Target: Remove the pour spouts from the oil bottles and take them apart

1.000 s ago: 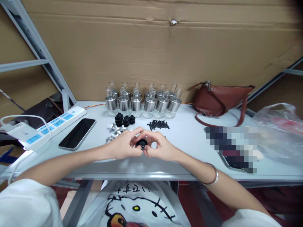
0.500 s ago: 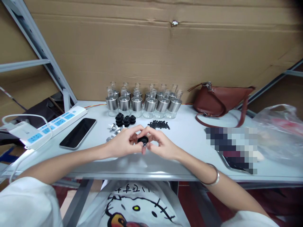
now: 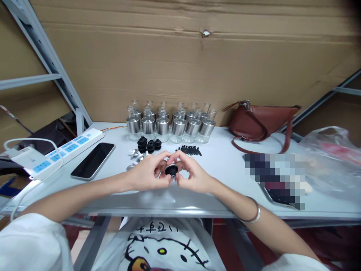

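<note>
Between my two hands, near the table's front edge, is a small round black stopper [image 3: 171, 169] with a metal rim. My left hand [image 3: 150, 171] grips it from the left with thumb and fingers. From the right, my right hand [image 3: 194, 174] closes its fingertips on the same stopper. Just beyond my hands stand several black ribbed stoppers [image 3: 150, 146], with silver metal parts [image 3: 135, 153] in front of them, partly hidden by my left hand. A row of small black pieces [image 3: 190, 150] lies to their right.
Several glass bottles with metal bands [image 3: 179, 126] stand in rows by the cardboard wall [image 3: 141, 56]. A phone [image 3: 93, 160] and power strip [image 3: 67, 150] lie left. On the right are a brown bag [image 3: 262, 122], a blurred item and a clear plastic bag [image 3: 335, 165].
The stopper has tilted between my fingers, so its ribbed black side and metal rim show more. My hands have stayed in about the same place, and the view has shifted slightly.
</note>
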### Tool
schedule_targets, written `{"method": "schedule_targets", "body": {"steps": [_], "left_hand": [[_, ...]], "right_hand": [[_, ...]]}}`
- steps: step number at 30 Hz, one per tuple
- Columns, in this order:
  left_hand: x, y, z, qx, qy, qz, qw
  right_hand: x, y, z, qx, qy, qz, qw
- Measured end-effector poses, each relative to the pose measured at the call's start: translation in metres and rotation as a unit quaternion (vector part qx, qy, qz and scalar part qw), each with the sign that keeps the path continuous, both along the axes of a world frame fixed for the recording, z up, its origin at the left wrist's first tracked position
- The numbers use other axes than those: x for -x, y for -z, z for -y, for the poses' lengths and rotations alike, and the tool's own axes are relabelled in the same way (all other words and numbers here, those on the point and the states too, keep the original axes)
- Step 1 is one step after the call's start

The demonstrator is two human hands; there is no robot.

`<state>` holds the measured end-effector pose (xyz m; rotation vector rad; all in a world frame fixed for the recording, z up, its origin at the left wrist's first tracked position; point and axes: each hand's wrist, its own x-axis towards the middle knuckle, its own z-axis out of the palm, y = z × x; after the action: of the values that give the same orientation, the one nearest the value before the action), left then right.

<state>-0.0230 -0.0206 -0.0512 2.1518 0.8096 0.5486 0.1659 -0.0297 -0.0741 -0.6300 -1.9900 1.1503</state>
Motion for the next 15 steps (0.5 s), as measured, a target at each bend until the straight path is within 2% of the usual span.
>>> {"method": "schedule_targets", "body": {"steps": [3, 6, 8, 15], "left_hand": [[-0.0002, 0.0031, -0.0003, -0.031, -0.021, 0.014, 0.999], [-0.0002, 0.0066, -0.0008, -0.047, -0.048, 0.089, 0.994], [0.0, 0.0085, -0.0014, -0.046, -0.045, 0.12, 0.991], [0.0008, 0.0085, -0.0048, -0.091, -0.023, 0.112, 0.989]], "right_hand": [[0.0011, -0.0006, -0.0006, -0.007, 0.016, -0.007, 1.0], [0.0019, -0.0027, -0.0032, -0.035, 0.043, -0.038, 0.998], [0.0013, -0.0042, -0.0053, -0.051, 0.051, -0.061, 0.996], [-0.0048, -0.0025, -0.0085, -0.093, 0.09, -0.014, 0.992]]}}
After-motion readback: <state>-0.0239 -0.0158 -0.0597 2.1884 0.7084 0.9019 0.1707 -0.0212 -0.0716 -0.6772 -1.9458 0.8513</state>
